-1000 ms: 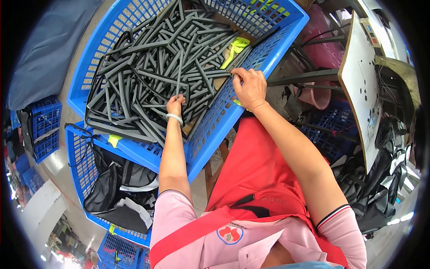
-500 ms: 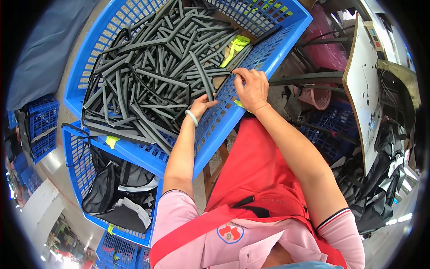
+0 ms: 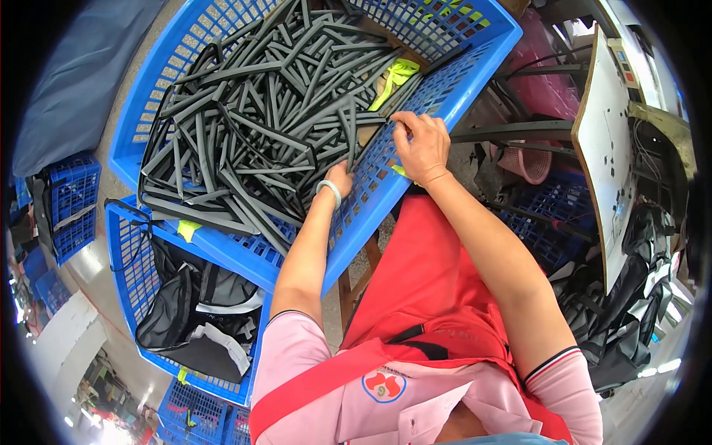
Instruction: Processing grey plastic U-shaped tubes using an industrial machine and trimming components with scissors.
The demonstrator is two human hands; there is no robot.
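A large blue plastic basket (image 3: 348,245) holds a heap of grey strips with black edging (image 3: 245,104). My left hand (image 3: 340,179), a pale bangle at its wrist, is inside the basket near its close wall. Its fingers are closed around the lower end of one grey strip (image 3: 351,137), which stands up from the heap. At the basket's right rim my right hand (image 3: 423,148) has thumb and forefinger pinched together. A strip's end reaches toward those fingertips, but I cannot make out what they hold. Bright yellow-green fabric (image 3: 395,78) lies among the strips beyond my right hand.
Below the large basket at left, another blue basket (image 3: 127,274) contains black and grey fabric pieces (image 3: 215,293). A whitish board (image 3: 597,156) stands at right, with a pink basket (image 3: 525,163) beside it. Dark fabric (image 3: 638,274) is piled at far right.
My left hand has moved slightly right and deeper into the basket, and the strip it holds has swung more upright. My right hand stays pinched at the rim.
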